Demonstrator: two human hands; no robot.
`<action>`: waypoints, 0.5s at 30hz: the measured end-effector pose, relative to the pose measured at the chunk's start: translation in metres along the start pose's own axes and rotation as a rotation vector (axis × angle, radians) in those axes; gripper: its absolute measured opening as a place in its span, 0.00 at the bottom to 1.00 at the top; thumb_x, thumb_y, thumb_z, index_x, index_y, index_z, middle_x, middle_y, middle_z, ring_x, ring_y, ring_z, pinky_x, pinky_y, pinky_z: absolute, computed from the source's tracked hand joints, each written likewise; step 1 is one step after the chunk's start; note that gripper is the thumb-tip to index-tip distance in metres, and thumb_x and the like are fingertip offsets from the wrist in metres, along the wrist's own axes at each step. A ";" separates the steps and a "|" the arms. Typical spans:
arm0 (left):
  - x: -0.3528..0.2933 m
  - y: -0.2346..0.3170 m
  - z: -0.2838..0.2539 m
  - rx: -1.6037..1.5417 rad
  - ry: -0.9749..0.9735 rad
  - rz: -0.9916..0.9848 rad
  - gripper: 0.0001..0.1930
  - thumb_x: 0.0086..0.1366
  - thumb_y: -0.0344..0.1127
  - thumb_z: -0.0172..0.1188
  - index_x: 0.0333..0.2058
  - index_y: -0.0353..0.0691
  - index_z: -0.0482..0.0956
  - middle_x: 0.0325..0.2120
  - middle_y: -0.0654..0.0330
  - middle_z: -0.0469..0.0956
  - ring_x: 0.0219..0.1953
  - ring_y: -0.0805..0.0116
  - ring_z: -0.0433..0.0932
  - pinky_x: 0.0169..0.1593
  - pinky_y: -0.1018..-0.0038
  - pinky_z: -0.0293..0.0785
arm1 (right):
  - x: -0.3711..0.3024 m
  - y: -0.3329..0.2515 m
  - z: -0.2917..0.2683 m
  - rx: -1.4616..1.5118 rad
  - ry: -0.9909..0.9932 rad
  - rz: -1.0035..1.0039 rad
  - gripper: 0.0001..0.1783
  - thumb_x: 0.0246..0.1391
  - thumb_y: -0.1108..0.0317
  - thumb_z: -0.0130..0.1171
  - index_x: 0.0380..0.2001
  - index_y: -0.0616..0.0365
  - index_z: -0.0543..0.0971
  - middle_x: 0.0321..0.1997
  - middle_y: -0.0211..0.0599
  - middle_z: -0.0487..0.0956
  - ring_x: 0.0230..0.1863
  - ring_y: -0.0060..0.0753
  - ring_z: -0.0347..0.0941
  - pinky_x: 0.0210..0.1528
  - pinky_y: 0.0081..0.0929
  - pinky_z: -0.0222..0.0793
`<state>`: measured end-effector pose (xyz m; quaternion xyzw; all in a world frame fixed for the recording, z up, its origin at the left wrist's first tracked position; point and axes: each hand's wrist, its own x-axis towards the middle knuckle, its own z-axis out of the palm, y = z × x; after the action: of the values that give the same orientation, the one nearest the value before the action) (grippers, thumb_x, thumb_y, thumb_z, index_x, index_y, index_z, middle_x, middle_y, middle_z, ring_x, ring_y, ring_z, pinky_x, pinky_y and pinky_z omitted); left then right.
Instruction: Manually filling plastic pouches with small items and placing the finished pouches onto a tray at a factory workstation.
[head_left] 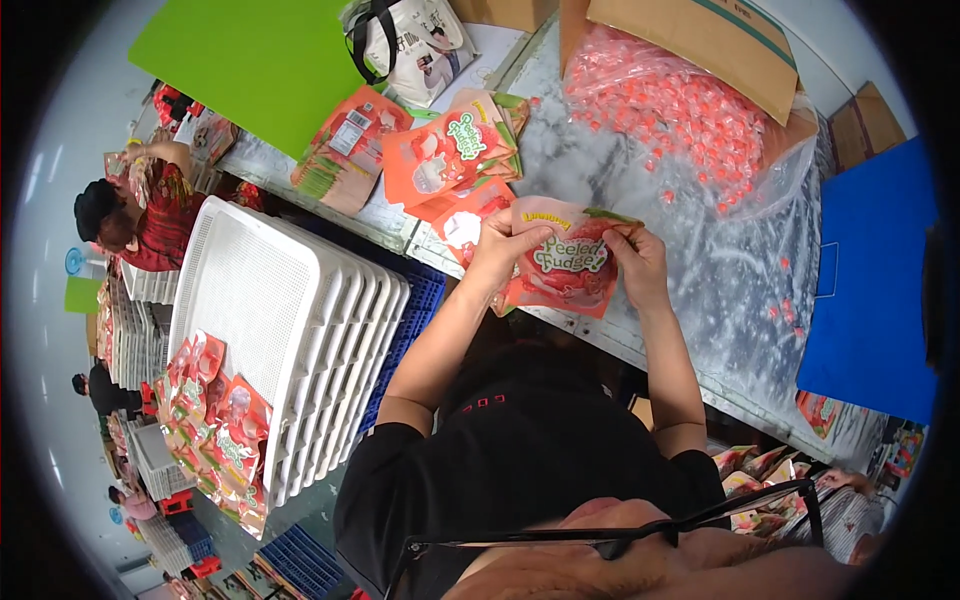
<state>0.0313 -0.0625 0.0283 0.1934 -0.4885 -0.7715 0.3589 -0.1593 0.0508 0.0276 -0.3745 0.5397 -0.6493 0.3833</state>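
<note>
Between my hands, at the table's near edge, is a flat red candy pouch (566, 262) with a printed front. My left hand (503, 248) pinches its left side, thumb across the front. My right hand (640, 262) grips the upper right corner between thumb and fingers. Whether the pouch's top is parted I cannot tell. Just beyond my left hand lie more red pouches (440, 158) in a loose, fanned pile. Another stack of pouches (352, 148), green at one end, lies to the left of that pile.
Small red wrapped candies (660, 100) spill from a plastic-lined cardboard box (700, 45) onto the metal table (690, 300). A blue panel (870, 280) stands at right, a white bag (425, 50) at the back. Stacked white trays (250, 270) with pouches stand at left. Other people work farther left.
</note>
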 end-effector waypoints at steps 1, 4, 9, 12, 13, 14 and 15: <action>0.000 0.005 0.001 -0.006 -0.005 -0.014 0.14 0.62 0.22 0.62 0.47 0.30 0.80 0.41 0.56 0.83 0.42 0.71 0.80 0.49 0.75 0.74 | 0.000 -0.003 0.003 -0.022 0.019 -0.017 0.10 0.60 0.68 0.63 0.41 0.63 0.81 0.33 0.24 0.80 0.34 0.13 0.71 0.38 0.15 0.67; 0.000 -0.008 -0.005 0.120 0.075 0.098 0.08 0.62 0.23 0.62 0.40 0.29 0.82 0.38 0.56 0.83 0.37 0.73 0.79 0.43 0.76 0.74 | 0.003 0.006 0.001 -0.003 0.017 -0.053 0.09 0.59 0.69 0.64 0.39 0.62 0.82 0.33 0.23 0.80 0.34 0.13 0.70 0.38 0.14 0.66; -0.012 0.019 0.005 0.262 0.183 0.030 0.08 0.64 0.28 0.61 0.38 0.28 0.83 0.38 0.56 0.83 0.36 0.76 0.79 0.43 0.76 0.76 | 0.006 0.001 0.023 0.003 0.082 -0.080 0.08 0.58 0.69 0.65 0.38 0.61 0.82 0.32 0.23 0.79 0.33 0.13 0.70 0.36 0.14 0.64; -0.002 0.004 -0.010 0.379 0.027 0.165 0.12 0.62 0.30 0.63 0.42 0.31 0.84 0.40 0.55 0.84 0.45 0.68 0.81 0.51 0.72 0.76 | 0.011 0.007 0.029 -0.059 0.149 -0.192 0.08 0.57 0.69 0.65 0.37 0.62 0.81 0.33 0.25 0.79 0.34 0.15 0.69 0.38 0.17 0.64; 0.002 -0.005 -0.009 0.314 0.008 0.220 0.12 0.63 0.31 0.63 0.42 0.30 0.84 0.41 0.54 0.85 0.44 0.68 0.82 0.50 0.72 0.77 | 0.008 0.012 0.022 0.028 0.121 -0.105 0.05 0.57 0.75 0.62 0.37 0.63 0.79 0.39 0.33 0.80 0.40 0.22 0.72 0.47 0.21 0.67; 0.002 -0.001 -0.003 0.219 -0.014 0.295 0.11 0.63 0.31 0.62 0.40 0.29 0.84 0.42 0.52 0.84 0.44 0.67 0.82 0.50 0.73 0.77 | 0.008 0.006 0.025 -0.012 0.087 -0.143 0.08 0.58 0.75 0.62 0.40 0.64 0.79 0.41 0.34 0.80 0.43 0.24 0.73 0.51 0.24 0.68; -0.005 0.000 -0.001 0.204 0.059 0.155 0.10 0.63 0.31 0.61 0.40 0.32 0.85 0.39 0.57 0.85 0.40 0.72 0.82 0.46 0.75 0.78 | 0.006 0.005 0.025 0.009 0.061 -0.117 0.09 0.58 0.75 0.62 0.42 0.65 0.79 0.42 0.35 0.80 0.44 0.25 0.74 0.53 0.25 0.68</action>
<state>0.0355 -0.0593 0.0280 0.2130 -0.5673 -0.6816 0.4101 -0.1384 0.0343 0.0267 -0.3837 0.5255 -0.6841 0.3295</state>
